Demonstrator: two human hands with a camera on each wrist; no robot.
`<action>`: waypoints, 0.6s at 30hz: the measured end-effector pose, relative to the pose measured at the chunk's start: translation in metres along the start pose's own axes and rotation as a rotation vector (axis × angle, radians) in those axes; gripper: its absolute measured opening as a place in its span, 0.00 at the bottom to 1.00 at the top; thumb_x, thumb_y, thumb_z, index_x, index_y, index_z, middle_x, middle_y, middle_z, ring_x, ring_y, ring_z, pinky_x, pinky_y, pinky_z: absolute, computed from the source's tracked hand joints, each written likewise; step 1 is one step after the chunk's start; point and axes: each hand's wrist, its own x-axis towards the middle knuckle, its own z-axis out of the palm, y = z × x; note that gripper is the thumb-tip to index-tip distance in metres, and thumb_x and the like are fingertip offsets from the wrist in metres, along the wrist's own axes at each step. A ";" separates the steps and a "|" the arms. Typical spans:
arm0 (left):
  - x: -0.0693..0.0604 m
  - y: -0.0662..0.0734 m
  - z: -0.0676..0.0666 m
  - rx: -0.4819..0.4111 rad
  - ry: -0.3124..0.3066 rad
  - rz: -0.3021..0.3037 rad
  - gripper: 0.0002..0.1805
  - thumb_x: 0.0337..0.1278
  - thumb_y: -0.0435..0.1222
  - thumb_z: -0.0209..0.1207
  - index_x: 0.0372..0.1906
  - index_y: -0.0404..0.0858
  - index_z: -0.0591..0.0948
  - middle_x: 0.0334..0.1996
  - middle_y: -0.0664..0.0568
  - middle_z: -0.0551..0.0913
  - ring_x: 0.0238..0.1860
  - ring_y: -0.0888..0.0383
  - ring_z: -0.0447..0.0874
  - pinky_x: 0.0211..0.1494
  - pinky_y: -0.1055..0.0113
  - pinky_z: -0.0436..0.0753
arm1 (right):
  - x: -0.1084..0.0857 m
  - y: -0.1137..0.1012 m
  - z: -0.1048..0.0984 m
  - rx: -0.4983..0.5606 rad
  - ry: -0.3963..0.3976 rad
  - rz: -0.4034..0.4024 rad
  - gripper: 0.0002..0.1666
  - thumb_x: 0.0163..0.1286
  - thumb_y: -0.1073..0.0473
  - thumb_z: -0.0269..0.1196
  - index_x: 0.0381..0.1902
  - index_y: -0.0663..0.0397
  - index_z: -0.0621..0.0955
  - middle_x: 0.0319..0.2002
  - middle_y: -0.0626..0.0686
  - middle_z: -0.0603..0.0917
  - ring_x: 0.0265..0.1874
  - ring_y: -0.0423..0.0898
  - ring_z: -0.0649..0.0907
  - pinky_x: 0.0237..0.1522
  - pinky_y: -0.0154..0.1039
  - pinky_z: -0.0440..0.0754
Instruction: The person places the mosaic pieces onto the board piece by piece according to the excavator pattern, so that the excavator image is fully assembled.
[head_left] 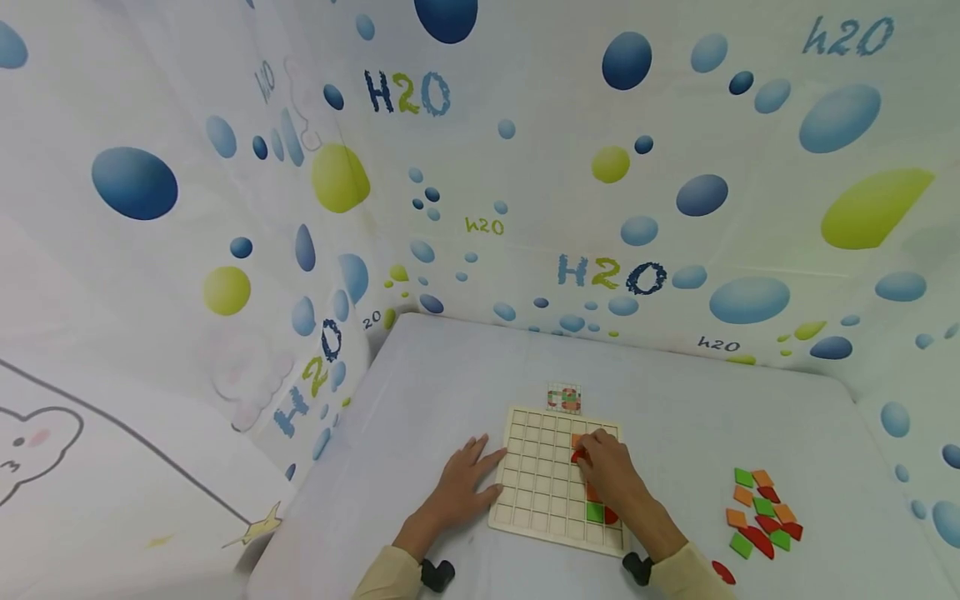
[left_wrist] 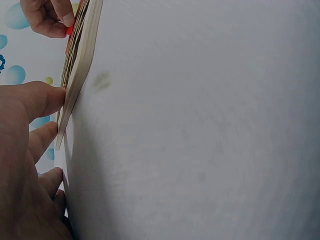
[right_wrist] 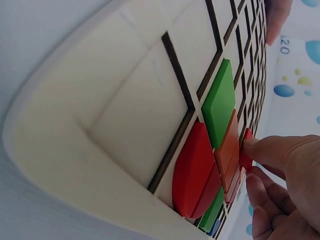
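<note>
A pale wooden grid board (head_left: pixel 536 479) lies on the white table. My left hand (head_left: pixel 461 483) rests beside it with fingers spread, thumb and fingertips touching its left edge. Over the board's right part, my right hand (head_left: pixel 611 467) pinches a small red piece (right_wrist: pixel 246 150) between thumb and fingers, low at the grid. Near that hand an orange square (head_left: pixel 577 439) sits in the grid. Closer to the front right corner are a green square (right_wrist: pixel 220 105), a red curved piece (right_wrist: pixel 195 172) and an orange piece (right_wrist: pixel 228 150). My right hand hides some cells.
A small printed pattern card (head_left: pixel 564 398) lies just behind the board. To the right, several loose green, orange and red pieces (head_left: pixel 763 507) are scattered in a group. One red piece (head_left: pixel 722 572) lies apart, nearer the front. Patterned cloth walls (head_left: pixel 525 167) stand behind the table and at its left.
</note>
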 end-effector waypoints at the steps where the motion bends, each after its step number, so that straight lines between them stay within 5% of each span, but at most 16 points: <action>1: 0.000 0.000 0.000 0.005 -0.003 -0.001 0.33 0.73 0.48 0.59 0.79 0.51 0.71 0.83 0.39 0.60 0.83 0.35 0.53 0.81 0.33 0.57 | 0.000 0.000 0.000 -0.012 0.004 -0.006 0.10 0.67 0.68 0.73 0.44 0.59 0.85 0.39 0.52 0.80 0.37 0.48 0.78 0.41 0.49 0.79; 10: 0.000 0.001 0.000 0.003 -0.008 -0.008 0.32 0.74 0.49 0.59 0.79 0.51 0.72 0.83 0.40 0.60 0.84 0.36 0.53 0.81 0.34 0.57 | -0.003 0.001 0.002 -0.167 0.025 -0.037 0.11 0.65 0.61 0.76 0.44 0.53 0.87 0.39 0.51 0.84 0.39 0.51 0.82 0.37 0.48 0.79; 18: 0.001 0.001 0.000 0.012 -0.019 -0.022 0.32 0.74 0.49 0.58 0.79 0.52 0.71 0.83 0.41 0.59 0.84 0.37 0.52 0.82 0.35 0.55 | -0.005 0.001 0.003 -0.172 0.046 -0.043 0.11 0.63 0.62 0.77 0.42 0.52 0.87 0.38 0.50 0.86 0.39 0.51 0.82 0.38 0.48 0.79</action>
